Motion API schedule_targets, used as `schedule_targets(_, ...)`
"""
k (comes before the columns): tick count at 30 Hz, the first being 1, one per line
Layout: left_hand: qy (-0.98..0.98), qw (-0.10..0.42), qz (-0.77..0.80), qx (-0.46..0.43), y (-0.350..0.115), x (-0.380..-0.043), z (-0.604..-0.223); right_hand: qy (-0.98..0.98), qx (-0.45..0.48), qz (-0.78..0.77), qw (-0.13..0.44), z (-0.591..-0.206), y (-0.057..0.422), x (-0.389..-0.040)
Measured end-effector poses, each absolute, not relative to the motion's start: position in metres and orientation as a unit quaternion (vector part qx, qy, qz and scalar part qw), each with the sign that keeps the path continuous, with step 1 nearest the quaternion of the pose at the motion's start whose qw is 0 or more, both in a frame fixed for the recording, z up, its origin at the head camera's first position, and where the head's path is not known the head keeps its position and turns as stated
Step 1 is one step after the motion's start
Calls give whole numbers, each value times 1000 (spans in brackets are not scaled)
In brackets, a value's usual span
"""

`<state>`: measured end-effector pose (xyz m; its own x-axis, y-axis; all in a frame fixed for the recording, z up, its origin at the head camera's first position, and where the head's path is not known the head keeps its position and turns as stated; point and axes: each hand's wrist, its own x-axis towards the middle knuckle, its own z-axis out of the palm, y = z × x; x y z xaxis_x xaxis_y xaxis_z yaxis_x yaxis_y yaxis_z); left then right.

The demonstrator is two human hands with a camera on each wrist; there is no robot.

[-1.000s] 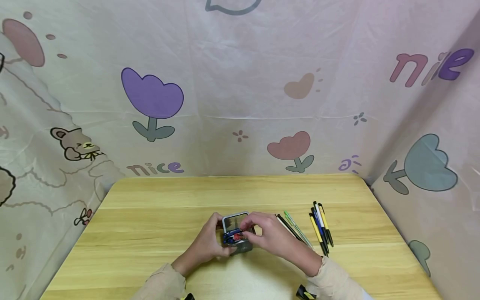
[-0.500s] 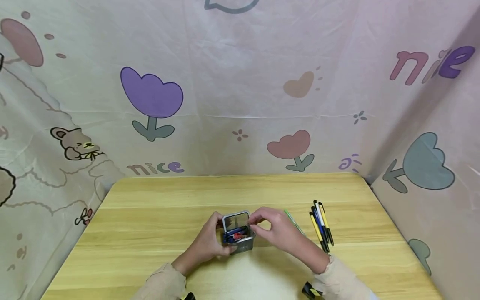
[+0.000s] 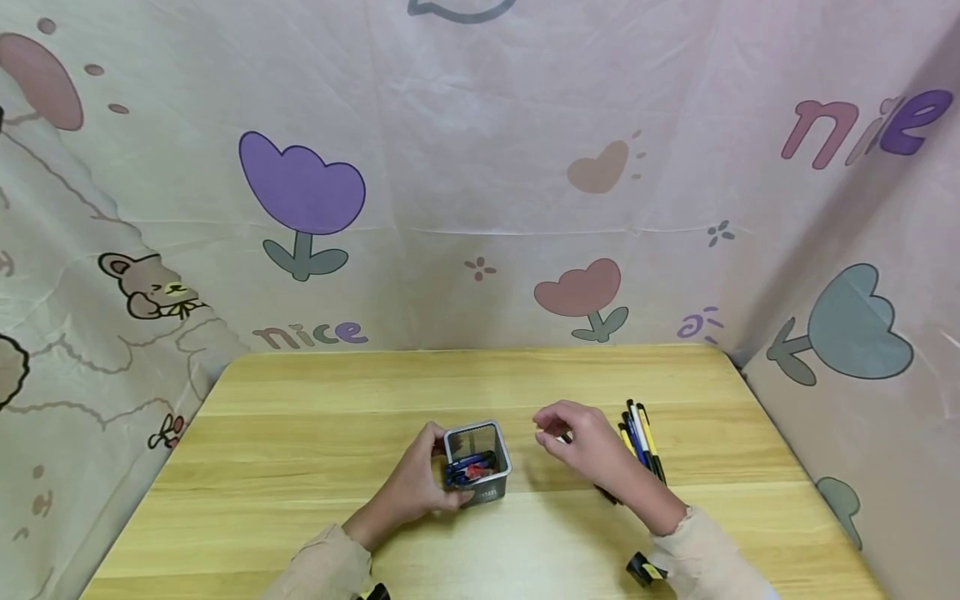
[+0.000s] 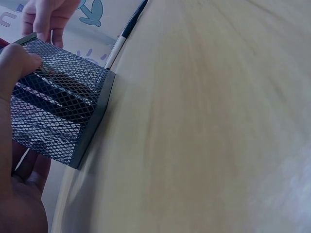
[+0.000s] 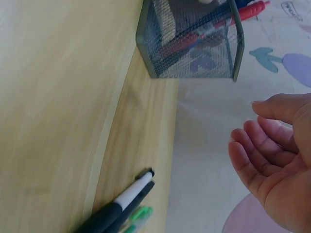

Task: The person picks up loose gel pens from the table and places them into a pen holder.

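The fingers of my right hand (image 3: pixel 581 437) are loosely bent, with a visible gap between thumb and fingertips; the hand hangs above the worktop (image 3: pixel 322 433). The fingers of my left hand (image 3: pixel 422 477) grip the mesh pen holder (image 3: pixel 489 490) from its left side, the thumb pressed on the near wall. The holder is near the middle of the worktop, its mouth facing up and apart from my right hand; whether its base touches the surface cannot be told. Inside lie blue pens (image 3: pixel 470 461) and a red pen (image 5: pixel 250 10), one end of which projects past the rim. Below my right hand, as its wrist view shows, a white-and-black pen (image 5: pixel 132 192), a dark pen (image 5: pixel 138 199) and a green pen (image 5: pixel 141 216) lie close together. Farther right lies a cluster of yellow, blue and white pens (image 3: pixel 640 433) with black ends. Beige sleeves (image 3: pixel 330 562) cover part of my forearms. Behind the worktop, a printed cloth (image 3: pixel 450 125) bears a purple tulip (image 3: pixel 303 192).
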<state>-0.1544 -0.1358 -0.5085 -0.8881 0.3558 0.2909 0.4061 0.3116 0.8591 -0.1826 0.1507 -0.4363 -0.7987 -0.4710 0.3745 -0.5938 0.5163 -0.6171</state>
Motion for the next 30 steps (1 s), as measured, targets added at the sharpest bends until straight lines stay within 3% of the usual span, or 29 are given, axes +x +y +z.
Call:
schedule_targets(14, -815, 21, -535, -223, -136, -153, -510, -933, 203, 288, 81, -448, 176, -189)
schedule_targets(30, -810, 26, -539, -231, -136, -155, -512, -971, 119, 205, 23, -465, 191, -198)
